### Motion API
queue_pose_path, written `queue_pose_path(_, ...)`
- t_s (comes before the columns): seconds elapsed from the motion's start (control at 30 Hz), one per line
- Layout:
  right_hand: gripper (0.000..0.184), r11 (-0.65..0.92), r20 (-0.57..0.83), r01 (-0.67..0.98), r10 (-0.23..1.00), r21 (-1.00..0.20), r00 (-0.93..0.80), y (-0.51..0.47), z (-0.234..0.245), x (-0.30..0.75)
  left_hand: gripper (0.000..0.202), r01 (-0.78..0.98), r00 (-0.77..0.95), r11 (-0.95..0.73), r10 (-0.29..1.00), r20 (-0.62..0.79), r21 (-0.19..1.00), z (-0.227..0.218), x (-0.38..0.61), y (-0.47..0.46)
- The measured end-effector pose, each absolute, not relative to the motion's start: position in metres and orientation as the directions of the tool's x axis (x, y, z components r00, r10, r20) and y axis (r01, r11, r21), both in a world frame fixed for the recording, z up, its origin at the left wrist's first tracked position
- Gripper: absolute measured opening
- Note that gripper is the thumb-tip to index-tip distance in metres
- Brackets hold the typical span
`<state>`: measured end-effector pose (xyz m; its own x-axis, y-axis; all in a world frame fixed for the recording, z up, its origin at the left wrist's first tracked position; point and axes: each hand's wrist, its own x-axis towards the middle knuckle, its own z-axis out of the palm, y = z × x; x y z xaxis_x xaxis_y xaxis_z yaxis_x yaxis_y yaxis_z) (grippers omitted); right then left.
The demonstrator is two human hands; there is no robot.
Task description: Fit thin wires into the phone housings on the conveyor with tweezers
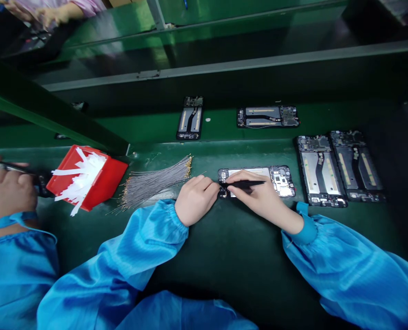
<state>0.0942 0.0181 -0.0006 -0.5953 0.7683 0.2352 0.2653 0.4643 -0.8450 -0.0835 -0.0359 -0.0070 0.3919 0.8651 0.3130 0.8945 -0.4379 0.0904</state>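
I work on the opened phone frame point(279, 179), which lies flat on the green bench point(231, 247) directly in front of me, its long side running left to right. My right hand point(259, 195) is closed around a black tweezer tool point(243, 184), held like a pen, with the tip pointing left at the frame's left end. My left hand point(195, 199) is loosely curled, holds nothing, and presses its fingertips against that same left end to steady the frame.

Procedure, as I judge it: keep the left fingertips firm on the frame so it cannot slide; rest the heel of the right hand on the bench; move only the tool tip, in small strokes. What the tip touches is hidden under my fingers, so I cannot tell the part.

Clearances:
- Left: a bundle of thin wires point(156, 181) lies just beside my left hand. Keep the left sleeve off it.
- Further left: a red tray point(104, 183) of white strips, and a co-worker's hand point(6, 192) holding a tool. Do not reach there.
- Right: two more frames point(339, 167) lie side by side near the work. Keep the right elbow low and close.
- Behind: two frames point(190, 118) rest apart on the belt.
- Open room lies toward me, on the bare bench between my sleeves.
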Motion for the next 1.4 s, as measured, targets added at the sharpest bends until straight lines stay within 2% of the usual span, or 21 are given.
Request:
queue_pose_path(0.13, 0.01, 0.655, 0.375, 0.221, 0.64, -0.722, -0.671, 0.015, 0.0, 0.092, 0.026, 0.897, 0.393, -0.432, 0.877, 0.277, 0.096, -0.007, -0.083, -0.035)
queue_pose_path(0.27, 0.01, 0.719, 0.392, 0.244, 0.593, -0.651, -0.703, 0.013, -0.001, 0.089, 0.027, 0.895, 0.399, -0.432, 0.887, 0.233, 0.113, -0.005, -0.085, -0.034)
queue_pose_path(0.43, 0.011, 0.578, 0.344, 0.195, 0.688, -0.792, -0.639, 0.015, 0.0, 0.094, 0.024, 0.847, 0.422, -0.46, 0.887, 0.19, 0.266, -0.001, -0.097, -0.03)
queue_pose_path(0.53, 0.009, 0.505, 0.357, 0.21, 0.795, -0.837, -0.491, 0.022, 0.003, 0.109, 0.03, 0.77, 0.555, -0.584, 0.812, 0.181, 0.257, -0.001, -0.107, -0.027)
queue_pose_path(0.67, 0.005, 0.479, 0.367, 0.354, 0.866, -0.803, -0.338, 0.028, 0.006, 0.145, 0.033, 0.754, 0.616, -0.636, 0.772, 0.158, 0.164, -0.003, -0.112, -0.023)
queue_pose_path(0.83, 0.007, 0.509, 0.43, 0.682, 0.85, -0.525, -0.304, 0.023, 0.002, 0.19, 0.027, 0.745, 0.641, -0.652, 0.759, 0.118, 0.141, 0.003, -0.111, -0.02)
queue_pose_path(0.9, 0.008, 0.488, 0.401, 0.724, 0.861, -0.487, -0.311, 0.019, -0.001, 0.198, 0.026, 0.723, 0.674, -0.684, 0.729, 0.118, 0.096, 0.008, -0.107, -0.022)
queue_pose_path(1.0, 0.008, 0.473, 0.315, 0.686, 0.881, -0.553, -0.353, 0.013, -0.002, 0.194, 0.026, 0.684, 0.72, -0.728, 0.682, 0.129, 0.037, 0.013, -0.097, -0.028)
queue_pose_path(1.13, 0.006, 0.454, 0.218, 0.547, 0.87, -0.703, -0.442, 0.005, -0.001, 0.177, 0.018, 0.659, 0.742, -0.752, 0.654, 0.149, 0.018, 0.013, -0.082, -0.033)
queue_pose_path(1.3, 0.012, 0.395, 0.215, 0.334, 0.859, -0.856, -0.464, -0.003, -0.003, 0.169, 0.016, 0.626, 0.769, -0.78, 0.613, 0.183, -0.018, 0.007, -0.065, -0.029)
queue_pose_path(1.4, 0.011, 0.351, 0.181, 0.3, 0.862, -0.887, -0.474, -0.005, -0.004, 0.17, 0.017, 0.633, 0.755, -0.774, 0.618, 0.22, 0.001, 0.004, -0.054, -0.027)
